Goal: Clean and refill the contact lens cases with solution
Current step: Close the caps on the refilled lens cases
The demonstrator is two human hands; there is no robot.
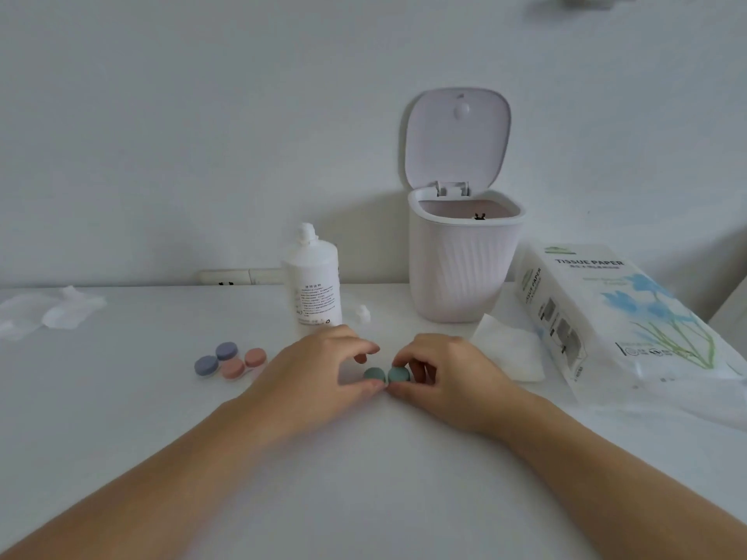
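Observation:
A teal contact lens case [386,374] with both round caps on sits on the white table between my hands. My left hand [319,367] pinches its left cap between thumb and fingers. My right hand [442,371] pinches its right cap the same way. To the left lie a purple case [216,358] and a pink case [243,362], both capped and side by side. The white solution bottle [313,276] stands upright behind my left hand, and its small cap [362,313] sits on the table just to its right.
A small lilac bin [463,260] with its lid up stands behind my right hand. A folded tissue [509,353] lies beside a tissue paper pack [614,317] at the right. Crumpled tissue [52,311] lies far left. A wall socket strip [238,276] runs behind the bottle.

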